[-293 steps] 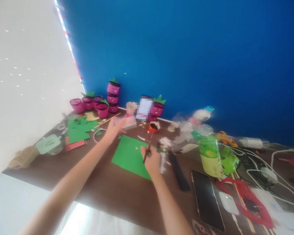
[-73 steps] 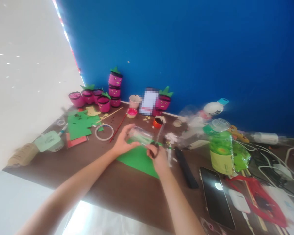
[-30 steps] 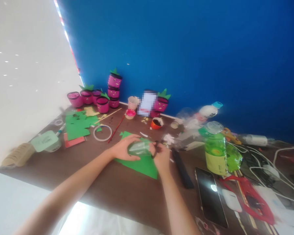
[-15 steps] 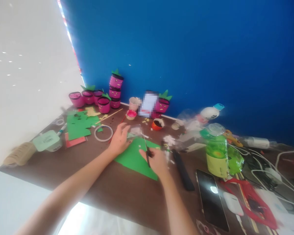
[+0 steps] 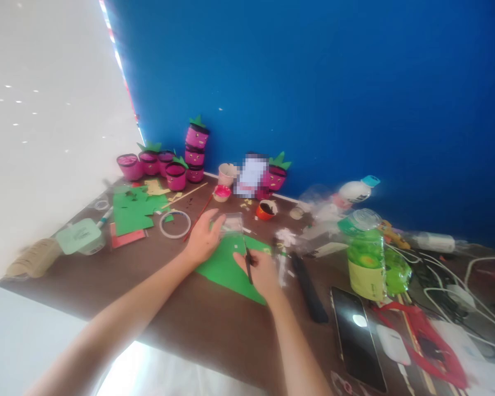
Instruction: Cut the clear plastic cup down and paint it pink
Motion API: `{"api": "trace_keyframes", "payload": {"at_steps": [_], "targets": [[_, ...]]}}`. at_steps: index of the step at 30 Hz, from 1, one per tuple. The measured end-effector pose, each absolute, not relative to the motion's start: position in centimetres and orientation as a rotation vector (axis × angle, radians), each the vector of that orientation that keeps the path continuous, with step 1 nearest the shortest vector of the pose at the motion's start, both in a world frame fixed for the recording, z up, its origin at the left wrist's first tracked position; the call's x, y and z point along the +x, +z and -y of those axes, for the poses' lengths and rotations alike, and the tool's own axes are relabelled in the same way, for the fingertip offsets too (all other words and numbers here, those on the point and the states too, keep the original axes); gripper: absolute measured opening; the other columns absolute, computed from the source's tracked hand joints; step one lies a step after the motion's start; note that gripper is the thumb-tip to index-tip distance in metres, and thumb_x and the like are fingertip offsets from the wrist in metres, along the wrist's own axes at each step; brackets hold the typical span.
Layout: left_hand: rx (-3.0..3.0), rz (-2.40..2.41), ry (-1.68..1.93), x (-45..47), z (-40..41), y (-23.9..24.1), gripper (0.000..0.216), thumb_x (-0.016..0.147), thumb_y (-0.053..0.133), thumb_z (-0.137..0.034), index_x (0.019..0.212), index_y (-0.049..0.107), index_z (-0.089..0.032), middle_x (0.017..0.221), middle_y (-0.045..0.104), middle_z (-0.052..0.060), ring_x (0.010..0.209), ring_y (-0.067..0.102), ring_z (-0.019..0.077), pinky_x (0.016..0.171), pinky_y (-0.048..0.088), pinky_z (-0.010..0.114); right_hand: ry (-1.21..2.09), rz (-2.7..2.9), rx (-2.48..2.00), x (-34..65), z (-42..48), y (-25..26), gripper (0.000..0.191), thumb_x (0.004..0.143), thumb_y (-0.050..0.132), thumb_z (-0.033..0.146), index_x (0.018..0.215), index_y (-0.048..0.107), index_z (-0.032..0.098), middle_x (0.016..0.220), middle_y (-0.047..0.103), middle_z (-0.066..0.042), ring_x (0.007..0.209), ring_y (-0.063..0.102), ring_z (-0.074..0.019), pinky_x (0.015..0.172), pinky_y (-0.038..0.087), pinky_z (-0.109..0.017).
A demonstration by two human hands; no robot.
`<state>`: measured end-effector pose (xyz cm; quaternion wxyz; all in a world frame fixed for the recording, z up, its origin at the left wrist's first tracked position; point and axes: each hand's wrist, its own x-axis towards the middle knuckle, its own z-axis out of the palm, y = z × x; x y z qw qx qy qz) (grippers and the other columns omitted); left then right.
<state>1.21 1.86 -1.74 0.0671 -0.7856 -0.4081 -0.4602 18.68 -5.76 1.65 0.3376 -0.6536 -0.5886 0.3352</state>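
Note:
My left hand (image 5: 207, 240) pinches the left edge of a small clear plastic piece (image 5: 232, 222), which looks like a bag or sheet. It is held just above the far edge of a green paper sheet (image 5: 225, 272). In my right hand (image 5: 263, 270) is a pair of dark-handled scissors (image 5: 248, 265), blades pointing away from me at the plastic's right edge. Whether the blades touch the plastic cannot be made out. A tiny white bit (image 5: 236, 247) lies on the green paper.
Tape roll (image 5: 175, 236), cut green paper (image 5: 127, 217) and purple cups (image 5: 176, 177) stand left and behind. A paint cup (image 5: 221, 192) and an orange cup (image 5: 264, 211) sit beyond my hands. To the right are a black bar (image 5: 309, 289), phone (image 5: 358, 335), green plastic container (image 5: 366, 261) and cables.
The scissors' blades have dropped lower and drawn back from the plastic's top edge. The plastic piece now sits slightly lower and more level, held by my left hand, which has barely shifted.

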Motion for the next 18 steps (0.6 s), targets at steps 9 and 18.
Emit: {"api": "trace_keyframes", "payload": {"at_steps": [9, 18], "targets": [[-2.295, 1.156, -1.390, 1.3, -1.8, -1.8, 0.032, 0.085, 0.045, -0.019, 0.116, 0.049, -0.021, 0.119, 0.049, 0.013, 0.115, 0.047, 0.0246, 0.090, 0.045, 0.041, 1.186, 1.500, -1.581, 18.5, 5.6, 2.8, 0.043, 0.072, 0.056, 0.055, 0.052, 0.047, 0.017, 0.047, 0.034, 0.005, 0.046, 0.030, -0.0082, 0.045, 0.020, -0.023], [-2.307, 1.094, -1.280, 1.9, -1.1, -1.7, 0.039, 0.084, 0.040, -0.010, 0.122, 0.044, -0.020, 0.121, 0.046, 0.015, 0.121, 0.041, 0.0275, 0.092, 0.044, 0.045, 1.195, 1.511, -1.626, 18.8, 5.6, 2.5, 0.043, 0.075, 0.052, 0.052, 0.050, 0.045, 0.018, 0.045, 0.033, 0.006, 0.046, 0.030, -0.0087, 0.048, 0.020, -0.024]]}}
